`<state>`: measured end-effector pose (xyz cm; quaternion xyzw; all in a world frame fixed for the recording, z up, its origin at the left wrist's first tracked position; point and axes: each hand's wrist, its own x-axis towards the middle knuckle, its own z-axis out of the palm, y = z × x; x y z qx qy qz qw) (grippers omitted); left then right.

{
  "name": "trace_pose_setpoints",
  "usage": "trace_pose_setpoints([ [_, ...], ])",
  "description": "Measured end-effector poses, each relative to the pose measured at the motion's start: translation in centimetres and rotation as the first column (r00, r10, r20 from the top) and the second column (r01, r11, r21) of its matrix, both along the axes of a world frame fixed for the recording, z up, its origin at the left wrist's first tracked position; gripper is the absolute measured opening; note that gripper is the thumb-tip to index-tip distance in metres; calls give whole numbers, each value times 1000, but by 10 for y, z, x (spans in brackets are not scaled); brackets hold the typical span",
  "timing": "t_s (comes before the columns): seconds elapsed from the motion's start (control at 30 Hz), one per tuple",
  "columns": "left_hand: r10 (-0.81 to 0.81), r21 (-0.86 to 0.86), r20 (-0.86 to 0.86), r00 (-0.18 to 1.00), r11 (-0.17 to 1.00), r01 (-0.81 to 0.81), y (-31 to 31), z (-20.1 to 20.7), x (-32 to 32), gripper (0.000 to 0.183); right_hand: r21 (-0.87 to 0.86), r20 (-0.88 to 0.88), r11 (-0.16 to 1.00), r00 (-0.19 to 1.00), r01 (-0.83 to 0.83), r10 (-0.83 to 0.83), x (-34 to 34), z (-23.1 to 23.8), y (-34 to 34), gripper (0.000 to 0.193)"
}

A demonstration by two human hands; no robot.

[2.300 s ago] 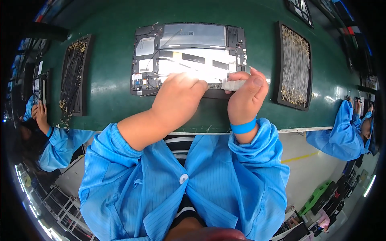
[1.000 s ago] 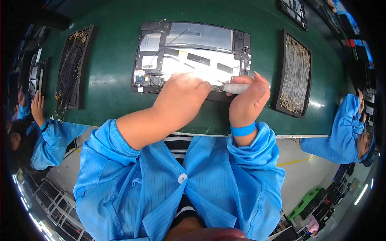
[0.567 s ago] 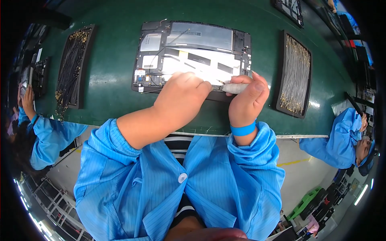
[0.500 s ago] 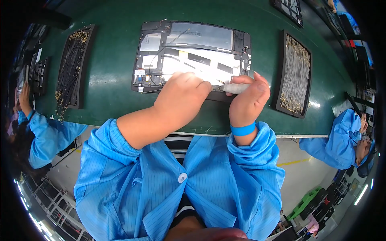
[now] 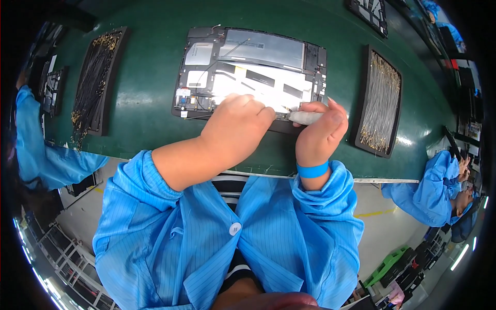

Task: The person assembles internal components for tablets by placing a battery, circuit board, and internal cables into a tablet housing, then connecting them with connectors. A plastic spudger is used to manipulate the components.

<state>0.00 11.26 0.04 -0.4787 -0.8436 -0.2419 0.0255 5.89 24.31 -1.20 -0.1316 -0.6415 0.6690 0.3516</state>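
An opened tablet [image 5: 206,39] lies on the green workbench, its inner side up, with a grey battery-like panel, a shiny white sheet and thin cables showing. My left hand [image 5: 237,121] is closed over its near edge. The fingertips are hidden under that hand, so what they pinch, if anything, does not show. Between the thumb and fingers of my right hand [image 5: 323,126] is a white-wrapped tool [image 5: 305,118] with a narrow dark tip. The tip points left at the tablet's near edge, close to my left fingers. A blue band circles my right wrist.
A black tray [image 5: 106,103] of dark cables with gold ends stands on the left. Another black tray [image 5: 369,93] on the right holds grey cables. A dark frame part [image 5: 373,15] lies at the far right. People in blue sleeves [image 5: 439,170] sit at both sides.
Both hands keep their places at the tablet's near edge, with only a slight shift. The view has shifted slightly. At the left, the co-worker's arm has moved.
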Motion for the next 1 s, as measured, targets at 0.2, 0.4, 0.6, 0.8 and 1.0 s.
trace_pose_setpoints([
  [0.2,-2,-7,26,1000,1000,3,0,1,0,11,26,18,999,999,-31,31,1,-1,1,24],
  [0.4,2,7,35,999,1000,-2,-1,2,0,11,33,20,999,999,-38,37,2,-3,1,23],
  [0.6,0,42,14,1000,999,-1,0,0,-1,10,10,21,1000,1000,1,-1,3,-2,1,24],
  [0.8,-8,21,15,1000,1000,8,0,0,-1,10,32,39,999,999,-2,1,3,-3,1,25],
  [1.0,-5,34,1,1000,999,5,0,-1,0,10,70,44,997,999,-24,21,4,-5,2,25],
])
